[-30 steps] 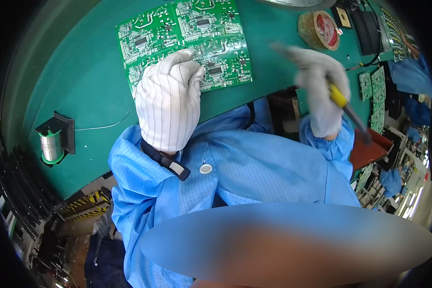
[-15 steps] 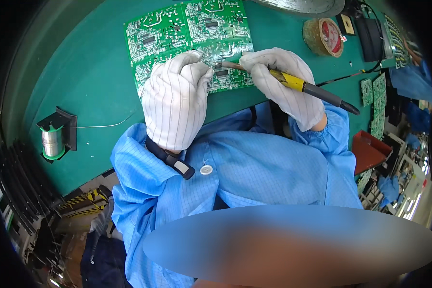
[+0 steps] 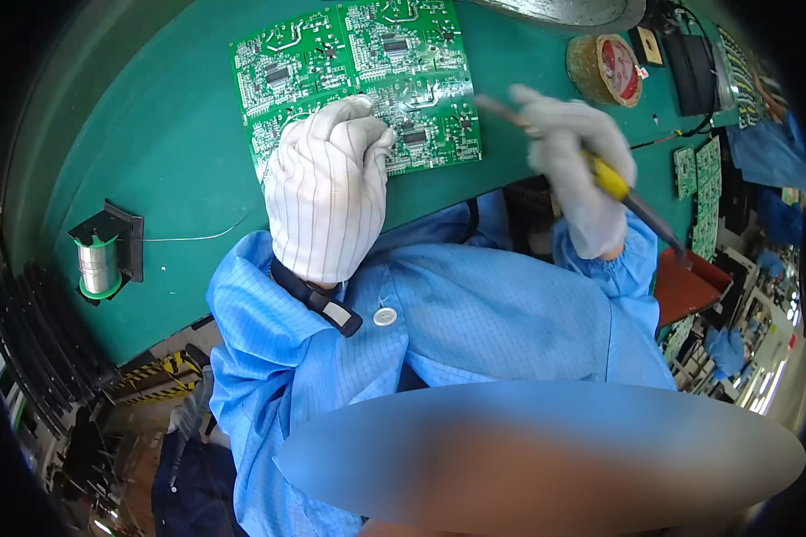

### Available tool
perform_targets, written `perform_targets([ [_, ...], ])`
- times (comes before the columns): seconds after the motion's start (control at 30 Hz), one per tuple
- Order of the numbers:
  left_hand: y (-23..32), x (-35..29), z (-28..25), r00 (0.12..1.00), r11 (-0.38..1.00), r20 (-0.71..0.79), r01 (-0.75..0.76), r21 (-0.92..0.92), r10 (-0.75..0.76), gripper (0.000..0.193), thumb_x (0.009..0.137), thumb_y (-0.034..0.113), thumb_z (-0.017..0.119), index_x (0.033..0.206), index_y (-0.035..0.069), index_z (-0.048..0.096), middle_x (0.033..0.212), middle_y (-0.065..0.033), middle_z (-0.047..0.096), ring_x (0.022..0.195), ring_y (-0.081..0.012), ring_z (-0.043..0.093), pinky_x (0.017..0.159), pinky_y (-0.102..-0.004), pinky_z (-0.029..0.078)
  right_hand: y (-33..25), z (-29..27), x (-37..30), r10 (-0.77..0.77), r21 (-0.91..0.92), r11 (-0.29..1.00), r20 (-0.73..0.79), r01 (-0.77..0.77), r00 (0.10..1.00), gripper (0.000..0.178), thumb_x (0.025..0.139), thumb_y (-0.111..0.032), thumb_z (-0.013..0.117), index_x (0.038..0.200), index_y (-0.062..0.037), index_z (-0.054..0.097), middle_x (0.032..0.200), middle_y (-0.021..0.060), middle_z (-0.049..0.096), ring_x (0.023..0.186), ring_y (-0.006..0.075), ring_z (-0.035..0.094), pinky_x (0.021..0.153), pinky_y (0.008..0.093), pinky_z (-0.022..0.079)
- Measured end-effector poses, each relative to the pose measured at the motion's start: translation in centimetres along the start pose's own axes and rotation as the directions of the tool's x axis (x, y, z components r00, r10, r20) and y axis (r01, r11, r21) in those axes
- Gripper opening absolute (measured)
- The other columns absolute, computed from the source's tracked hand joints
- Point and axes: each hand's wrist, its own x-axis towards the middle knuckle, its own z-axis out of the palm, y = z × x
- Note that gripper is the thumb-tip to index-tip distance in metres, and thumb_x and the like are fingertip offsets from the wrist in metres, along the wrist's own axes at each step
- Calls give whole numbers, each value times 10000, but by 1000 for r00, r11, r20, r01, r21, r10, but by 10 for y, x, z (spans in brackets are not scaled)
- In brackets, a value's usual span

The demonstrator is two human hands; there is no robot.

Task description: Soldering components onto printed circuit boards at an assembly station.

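A green circuit board panel [image 3: 437,89], covered in small parts and dark chips, lies on the green mat. My left hand [image 3: 327,183], in a white striped glove, rests over its near left part with fingers pinched together. Thin solder wire [image 3: 197,239] runs from a spool [image 3: 98,267] at the left to this hand; its end at the fingertips is hidden. My right hand [image 3: 587,157], also gloved and blurred by motion, is closed around a yellow and black soldering iron [image 3: 611,182]. The iron's tip hangs just right of the panel, apart from it.
A roll of tape [image 3: 603,70] stands at the back right, near a round metal rim [image 3: 564,11]. More circuit boards [image 3: 706,197] and a red tray [image 3: 690,285] are at the right. A black strap [image 3: 318,300] circles my left wrist.
My right hand has swung right with the soldering iron, lifting its tip away from the panel. My left hand has stayed nearly in place.
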Motion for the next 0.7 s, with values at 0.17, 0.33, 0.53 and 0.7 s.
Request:
perform_targets([
  [0.17,1,0,-6,999,1000,33,12,-9,-12,152,907,111,740,1038,114,664,1161,-75,704,1078,-296,655,961,-421,490,30,-34,-16,-312,-441,895,-518,64,796,252,1029,-51,575,1261,42,609,1091,109,686,874,94,580,775,226,482],
  [0.33,3,0,-7,999,1000,38,4,5,-4,142,910,119,737,1036,113,672,1150,-74,708,1071,-297,657,953,-422,491,13,-35,-22,23,-236,960,-465,-149,885,279,1038,-91,577,1278,30,655,1057,84,686,823,92,582,775,247,486],
  [0.53,2,1,-1,999,995,10,-50,89,49,215,861,144,750,1054,147,654,1121,-17,673,993,-276,632,887,-411,485,-22,10,18,189,39,980,122,-195,974,166,955,-91,663,1103,-19,689,974,47,729,779,92,623,693,249,499],
  [0.7,4,-4,-1,1000,998,5,-1,56,1,190,869,129,770,1038,132,685,1113,-54,703,1022,-293,653,914,-418,496,-23,24,55,-255,-238,916,276,323,927,88,875,-119,705,938,-62,685,817,63,692,715,222,637,700,341,515],
])
